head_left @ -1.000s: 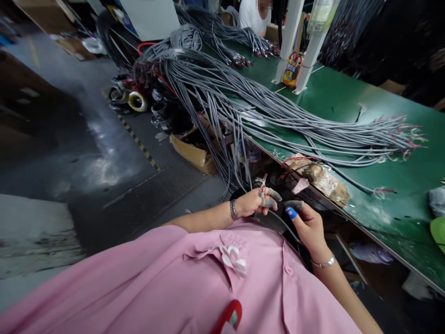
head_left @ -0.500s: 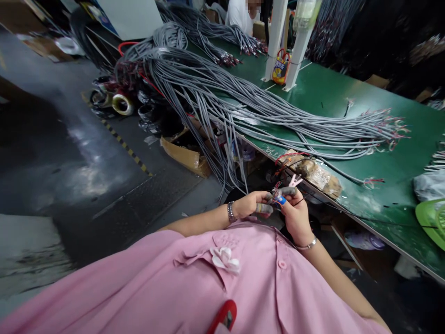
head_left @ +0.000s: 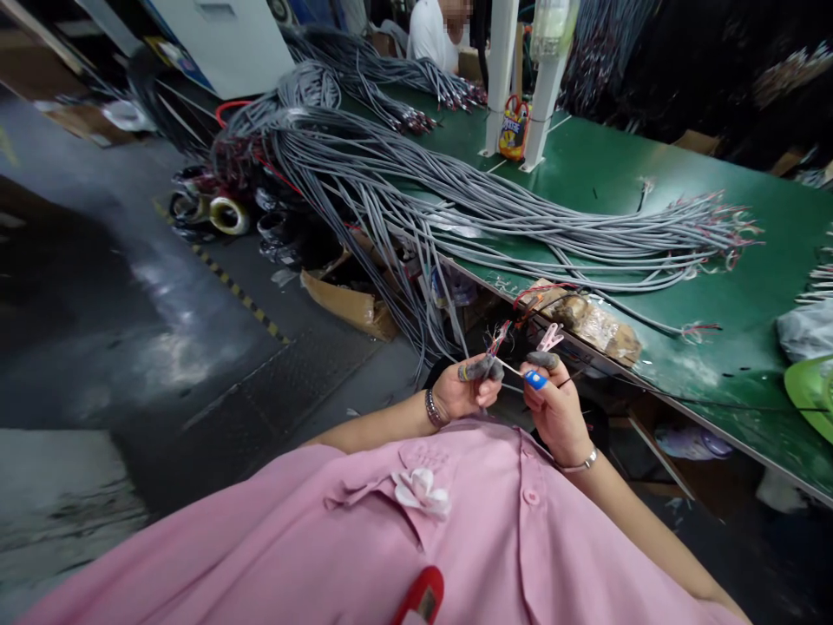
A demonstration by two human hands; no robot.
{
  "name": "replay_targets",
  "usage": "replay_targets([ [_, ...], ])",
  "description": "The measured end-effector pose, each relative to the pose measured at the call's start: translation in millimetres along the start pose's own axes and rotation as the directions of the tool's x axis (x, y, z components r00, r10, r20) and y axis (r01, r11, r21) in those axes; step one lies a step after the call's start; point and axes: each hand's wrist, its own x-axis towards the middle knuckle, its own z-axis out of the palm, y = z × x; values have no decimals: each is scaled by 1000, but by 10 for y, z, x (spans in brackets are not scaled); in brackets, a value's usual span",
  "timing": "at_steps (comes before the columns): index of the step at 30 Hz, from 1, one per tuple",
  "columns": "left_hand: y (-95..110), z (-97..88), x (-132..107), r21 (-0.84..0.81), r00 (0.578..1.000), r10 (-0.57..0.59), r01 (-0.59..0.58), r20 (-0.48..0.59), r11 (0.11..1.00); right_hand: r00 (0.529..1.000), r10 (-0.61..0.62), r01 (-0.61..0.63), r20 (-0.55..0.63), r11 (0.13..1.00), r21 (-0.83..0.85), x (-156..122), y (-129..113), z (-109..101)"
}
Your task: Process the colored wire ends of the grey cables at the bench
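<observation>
Grey coverings wrap some fingers of my left hand [head_left: 474,384], which is pinched around a cable end. Thin red, blue and bare wires [head_left: 500,337] fan out above those fingertips. A pale strand [head_left: 511,368] stretches from there to my right hand [head_left: 554,404], whose thumb and forefinger are closed on it. Blue tape [head_left: 535,379] covers the right thumb, and another grey covering sits on a right finger. Just beyond this hand a pink clip [head_left: 550,337] sticks up at the table edge. The rest of the held cable is hidden by my hands.
Long bundles of grey cable [head_left: 455,174] lie across the green table [head_left: 618,174] and hang over its edge. A taped block [head_left: 595,325] sits at the near edge. A green basin [head_left: 810,395] stands at right. Beyond the table is a person [head_left: 433,35]. An open carton [head_left: 351,299] is below.
My hands have moved apart, the left one shifting left. The pale strand now shows stretched between them, and the coloured wires stand out above my left fingers.
</observation>
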Motion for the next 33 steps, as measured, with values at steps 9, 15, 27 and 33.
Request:
replay_targets([
  [9, -40, -3, -9, 21, 997, -14, 16, -72, 1000, 913, -296, 408, 282, 716, -567, -203, -231, 118],
  [15, -122, -72, -20, 42, 999, -31, 32, -24, 999, 885, -337, 453, 320, 477, -753, -73, -111, 125],
  [27, 60, -107, -36, 448, 978, -207, 189, -10, 874, 854, -76, 444, 514, 620, -646, 18, -198, -231],
  [33, 452, 87, 9, 773, 960, -167, -69, 223, 631, 1000, -6, 1, -17, 972, -235, 132, -71, -599],
])
